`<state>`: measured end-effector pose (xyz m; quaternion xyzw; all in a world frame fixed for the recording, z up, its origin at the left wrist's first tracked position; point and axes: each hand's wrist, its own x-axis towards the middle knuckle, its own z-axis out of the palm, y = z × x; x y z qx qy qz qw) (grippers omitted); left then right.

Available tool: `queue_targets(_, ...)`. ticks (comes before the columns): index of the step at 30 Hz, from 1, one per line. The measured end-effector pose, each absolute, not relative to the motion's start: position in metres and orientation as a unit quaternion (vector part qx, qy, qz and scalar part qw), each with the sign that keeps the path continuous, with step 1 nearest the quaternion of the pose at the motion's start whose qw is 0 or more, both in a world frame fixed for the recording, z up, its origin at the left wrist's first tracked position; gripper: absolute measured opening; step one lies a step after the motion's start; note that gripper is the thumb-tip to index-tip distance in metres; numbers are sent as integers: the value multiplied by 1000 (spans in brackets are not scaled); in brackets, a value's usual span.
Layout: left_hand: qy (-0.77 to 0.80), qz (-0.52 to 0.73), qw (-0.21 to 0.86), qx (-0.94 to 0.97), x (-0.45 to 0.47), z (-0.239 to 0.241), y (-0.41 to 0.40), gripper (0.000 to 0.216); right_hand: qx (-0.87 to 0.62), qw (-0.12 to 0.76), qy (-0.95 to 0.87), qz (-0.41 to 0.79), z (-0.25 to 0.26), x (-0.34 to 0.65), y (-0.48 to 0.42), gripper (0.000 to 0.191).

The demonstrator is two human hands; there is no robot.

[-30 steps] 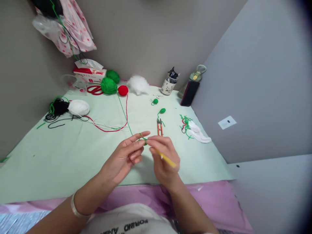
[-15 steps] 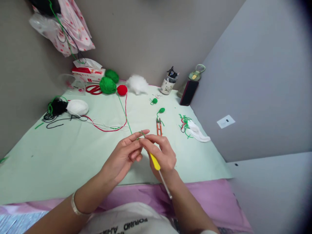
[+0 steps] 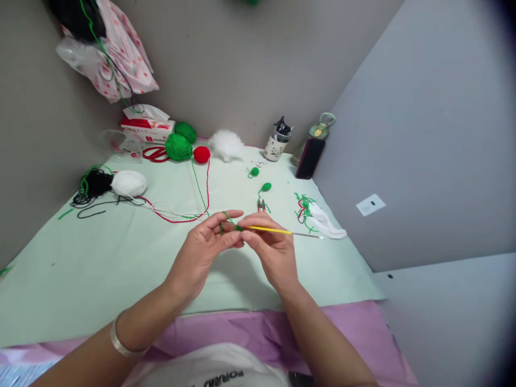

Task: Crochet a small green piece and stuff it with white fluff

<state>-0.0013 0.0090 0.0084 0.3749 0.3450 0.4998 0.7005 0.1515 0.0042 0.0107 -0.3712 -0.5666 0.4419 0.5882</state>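
Green yarn (image 3: 229, 217) loops over the fingers of my left hand (image 3: 203, 244), which pinches a small bit of green yarn work (image 3: 238, 228) between thumb and fingers. My right hand (image 3: 276, 252) grips a crochet hook (image 3: 268, 229) by its yellow handle, its metal shaft pointing off to the right. The hook's tip meets the yarn between my hands, mostly hidden by fingers. A strand runs back from my left hand to a green yarn ball (image 3: 178, 147). Just beyond my right hand lie orange thread snips (image 3: 262, 206), their handles covered, and a small green crocheted piece (image 3: 266, 187).
Behind are a red yarn ball (image 3: 202, 155), white stuffing (image 3: 226, 145), red scissors (image 3: 155, 154), a tissue box (image 3: 147, 130) and a pen cup (image 3: 276, 145). White yarn (image 3: 129, 183) lies left; a phone (image 3: 310, 158), bottle (image 3: 322, 126) and yarn scraps (image 3: 306, 207) lie right.
The crochet hook has swung from pointing down toward my body to lying nearly level, its free end to the right. My right hand has turned with it; both hands stay close together.
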Motion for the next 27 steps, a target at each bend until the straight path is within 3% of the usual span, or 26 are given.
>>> queue_targets(5, 324, 450, 713, 430, -10, 22, 38, 33, -360, 549, -527, 539, 29, 163, 32, 9)
queue_targets(13, 334, 434, 665, 507, -20, 28, 82, 37, -371, 502, -547, 557, 42, 161, 69, 14)
queue_targets(27, 342, 420, 761, 358, -19, -16, 110, 24, -390, 505, -390, 664, -14, 152, 105, 24)
